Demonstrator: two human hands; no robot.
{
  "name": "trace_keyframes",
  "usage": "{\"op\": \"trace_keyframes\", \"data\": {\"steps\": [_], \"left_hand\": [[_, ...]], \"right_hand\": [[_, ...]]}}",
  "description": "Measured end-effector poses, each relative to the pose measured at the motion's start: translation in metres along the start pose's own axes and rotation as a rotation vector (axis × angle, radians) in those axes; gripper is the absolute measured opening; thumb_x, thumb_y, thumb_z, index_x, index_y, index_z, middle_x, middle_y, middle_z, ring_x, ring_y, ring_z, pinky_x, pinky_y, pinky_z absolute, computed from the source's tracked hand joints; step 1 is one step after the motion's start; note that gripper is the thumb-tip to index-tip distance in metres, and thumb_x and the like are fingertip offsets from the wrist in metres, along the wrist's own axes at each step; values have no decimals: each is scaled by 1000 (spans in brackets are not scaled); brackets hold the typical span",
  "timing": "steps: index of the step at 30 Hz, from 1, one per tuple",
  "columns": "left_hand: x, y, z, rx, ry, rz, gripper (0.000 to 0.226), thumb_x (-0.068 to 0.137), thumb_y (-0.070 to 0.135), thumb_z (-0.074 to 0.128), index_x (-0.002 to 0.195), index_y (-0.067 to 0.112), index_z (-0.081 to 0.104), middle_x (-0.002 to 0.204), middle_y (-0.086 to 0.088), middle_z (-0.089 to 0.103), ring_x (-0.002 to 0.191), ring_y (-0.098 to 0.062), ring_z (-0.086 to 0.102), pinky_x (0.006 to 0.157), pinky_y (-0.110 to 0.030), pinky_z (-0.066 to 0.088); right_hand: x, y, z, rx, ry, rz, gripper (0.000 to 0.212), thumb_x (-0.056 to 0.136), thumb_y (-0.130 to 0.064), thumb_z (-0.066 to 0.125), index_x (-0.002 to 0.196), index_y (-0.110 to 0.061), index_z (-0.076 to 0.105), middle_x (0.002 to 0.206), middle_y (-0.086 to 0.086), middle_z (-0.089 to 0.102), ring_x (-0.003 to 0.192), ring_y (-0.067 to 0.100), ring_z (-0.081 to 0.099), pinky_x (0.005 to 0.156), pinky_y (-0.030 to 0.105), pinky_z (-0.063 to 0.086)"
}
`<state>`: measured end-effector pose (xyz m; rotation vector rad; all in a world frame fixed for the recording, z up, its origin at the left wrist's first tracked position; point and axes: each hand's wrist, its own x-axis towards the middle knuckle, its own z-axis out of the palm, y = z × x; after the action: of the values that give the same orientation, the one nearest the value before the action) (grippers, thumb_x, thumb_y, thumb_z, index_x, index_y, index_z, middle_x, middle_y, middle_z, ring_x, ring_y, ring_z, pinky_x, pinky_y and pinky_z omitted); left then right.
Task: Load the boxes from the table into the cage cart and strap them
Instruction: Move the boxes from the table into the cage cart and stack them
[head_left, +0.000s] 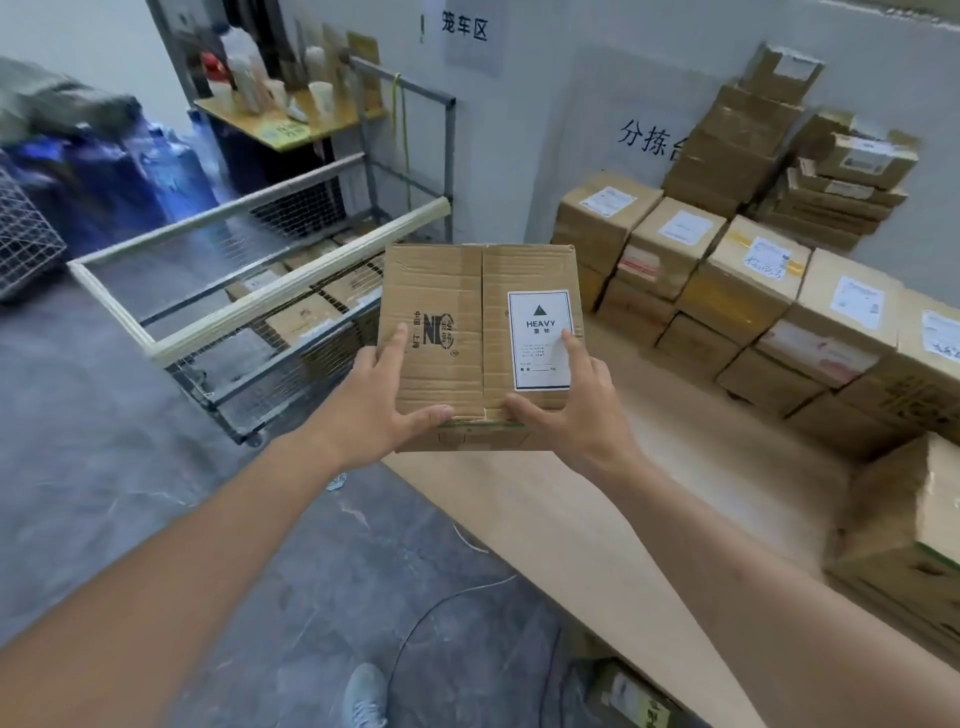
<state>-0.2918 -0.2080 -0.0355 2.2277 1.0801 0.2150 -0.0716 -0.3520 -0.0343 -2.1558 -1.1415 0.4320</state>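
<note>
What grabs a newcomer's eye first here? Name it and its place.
Dead centre, a cardboard box with a white HEAVY label, held between the left hand and right hand. Behind it on the left stands the cage cart with boxes inside; on the right, stacked boxes line the table.

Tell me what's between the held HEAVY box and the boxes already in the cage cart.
Head view: only the cart's cream top rail and wire mesh side separate the held box from the loaded boxes.
</note>
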Motion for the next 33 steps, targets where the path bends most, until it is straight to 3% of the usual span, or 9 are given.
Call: {"op": "trace_keyframes", "data": {"steps": [3,12,19,29,33], "left_hand": [[6,-44,-35,0,23,-25,121,79,76,68,165,32,-5,160,-9,26,143,-27,38,117,-49,38],[17,-161,-128,-26,66,-106,125,75,80,66,166,28,-2,160,-9,27,146,-27,35,120,-51,35],[27,-233,-174,-71,127,-209,127,71,84,65,166,32,-1,158,-6,30,146,-25,37,121,-45,35],[87,-316,-230,-86,212,-400,122,78,74,70,166,30,0,160,-8,28,147,-27,37,120,-43,33],[121,-345,-253,-84,217,-468,121,79,75,69,166,32,-3,163,-8,25,148,-27,35,121,-48,33]], "right_hand": [[20,-40,40,6,-15,-19,108,83,-58,78,165,-31,13,148,1,39,129,17,44,94,31,41],[71,-147,144,-4,-66,-80,107,83,-61,76,165,-30,15,148,3,42,132,19,45,100,34,43],[123,-206,207,-12,-175,-140,107,82,-63,76,164,-35,13,150,-2,38,114,5,39,95,31,45],[238,-278,303,-13,-309,-238,105,83,-63,76,164,-37,14,146,-1,42,111,8,43,99,39,48],[289,-303,337,-2,-376,-262,103,85,-59,76,164,-35,15,151,0,40,126,15,48,98,35,45]]}}
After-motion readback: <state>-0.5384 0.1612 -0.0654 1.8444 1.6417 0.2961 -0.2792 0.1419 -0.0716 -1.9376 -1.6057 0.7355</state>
